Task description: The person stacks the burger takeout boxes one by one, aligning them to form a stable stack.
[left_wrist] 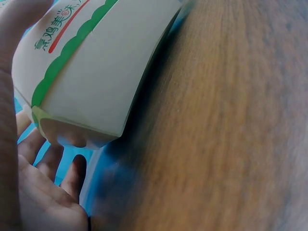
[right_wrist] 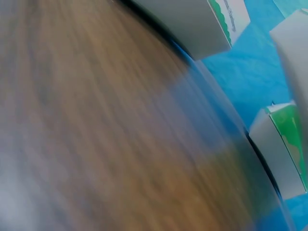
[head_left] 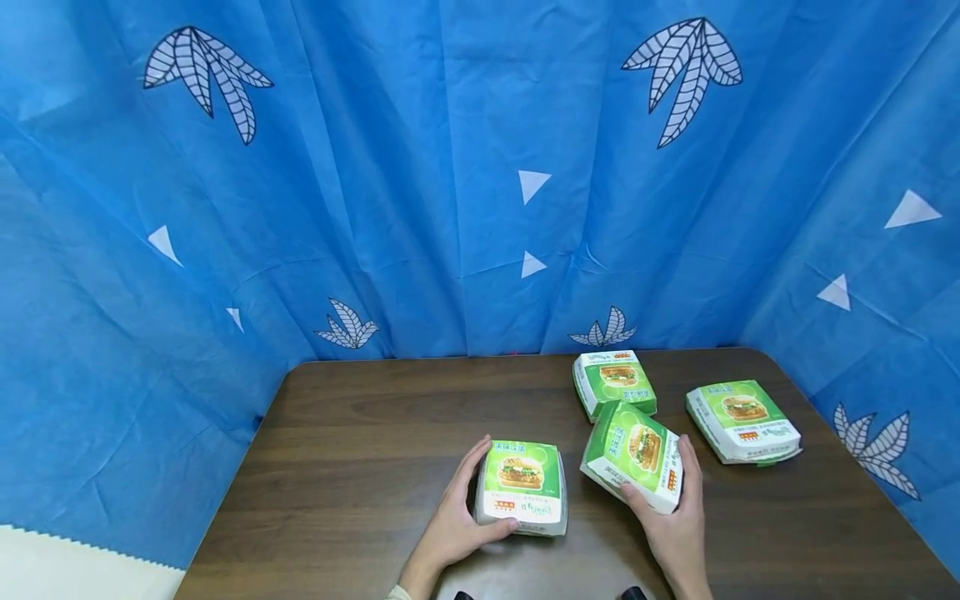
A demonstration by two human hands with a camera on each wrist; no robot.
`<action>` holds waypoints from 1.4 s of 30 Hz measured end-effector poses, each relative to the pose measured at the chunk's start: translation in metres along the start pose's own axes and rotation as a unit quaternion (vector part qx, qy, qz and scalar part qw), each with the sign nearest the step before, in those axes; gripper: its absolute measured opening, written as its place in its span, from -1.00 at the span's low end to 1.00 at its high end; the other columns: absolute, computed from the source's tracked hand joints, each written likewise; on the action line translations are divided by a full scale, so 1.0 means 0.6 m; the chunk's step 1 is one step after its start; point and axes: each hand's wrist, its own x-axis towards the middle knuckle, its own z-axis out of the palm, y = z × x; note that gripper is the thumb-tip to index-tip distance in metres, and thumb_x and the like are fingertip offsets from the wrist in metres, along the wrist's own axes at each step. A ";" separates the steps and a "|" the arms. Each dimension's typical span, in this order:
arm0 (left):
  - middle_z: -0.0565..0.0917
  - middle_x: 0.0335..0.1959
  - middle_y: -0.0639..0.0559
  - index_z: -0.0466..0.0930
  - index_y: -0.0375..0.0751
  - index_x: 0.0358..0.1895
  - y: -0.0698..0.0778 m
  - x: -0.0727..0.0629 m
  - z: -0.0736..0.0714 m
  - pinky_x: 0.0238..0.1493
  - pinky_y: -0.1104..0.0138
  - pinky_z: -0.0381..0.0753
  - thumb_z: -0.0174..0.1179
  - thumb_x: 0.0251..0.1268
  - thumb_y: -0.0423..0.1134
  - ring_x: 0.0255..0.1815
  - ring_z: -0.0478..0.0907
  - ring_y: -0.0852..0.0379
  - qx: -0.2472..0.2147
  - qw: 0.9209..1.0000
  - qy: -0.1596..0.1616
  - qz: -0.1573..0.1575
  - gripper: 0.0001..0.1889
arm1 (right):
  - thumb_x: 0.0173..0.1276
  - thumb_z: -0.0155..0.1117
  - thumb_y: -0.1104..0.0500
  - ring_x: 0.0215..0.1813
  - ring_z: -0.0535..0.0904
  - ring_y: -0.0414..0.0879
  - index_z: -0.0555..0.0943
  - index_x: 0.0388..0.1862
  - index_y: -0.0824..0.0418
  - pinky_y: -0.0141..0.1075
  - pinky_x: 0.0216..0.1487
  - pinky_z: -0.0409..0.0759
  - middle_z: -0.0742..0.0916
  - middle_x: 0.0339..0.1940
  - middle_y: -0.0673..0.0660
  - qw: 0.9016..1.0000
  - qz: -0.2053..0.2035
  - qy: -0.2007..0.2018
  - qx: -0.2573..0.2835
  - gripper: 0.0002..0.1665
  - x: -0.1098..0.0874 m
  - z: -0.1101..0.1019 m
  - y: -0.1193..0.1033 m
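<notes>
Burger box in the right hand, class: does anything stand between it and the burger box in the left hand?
Nothing visible does. In the head view, only wooden tabletop shows between the tilted burger box held by the right hand and the other burger box, held by the left hand.

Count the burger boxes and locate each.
4: one box in the left hand, a tilted box in the right hand, a far box just behind that, a rightmost box on the table. None seems hidden.
</notes>
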 end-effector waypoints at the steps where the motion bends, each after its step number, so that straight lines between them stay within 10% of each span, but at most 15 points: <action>1: 0.17 0.66 0.00 0.10 0.13 0.64 -0.001 0.000 0.000 0.55 0.27 0.20 0.64 -0.04 0.06 0.63 0.15 0.06 0.000 1.000 0.002 0.000 0.16 | 0.02 0.59 0.43 0.47 0.14 -0.43 0.11 0.70 -0.01 -0.73 0.28 0.08 0.25 0.67 0.01 1.000 0.001 -0.001 0.002 0.33 -0.002 0.001 -0.001; 42: 0.15 0.65 0.17 0.03 0.33 0.66 0.005 0.000 0.000 0.54 -0.07 0.18 0.63 -0.10 0.09 0.62 0.15 -0.01 0.006 0.999 0.004 -0.045 0.21 | -0.12 0.57 0.49 0.61 0.13 -0.25 0.24 0.62 0.21 -0.58 0.37 0.21 0.21 0.68 0.20 0.986 -0.095 -0.083 0.105 0.27 -0.042 0.049 -0.030</action>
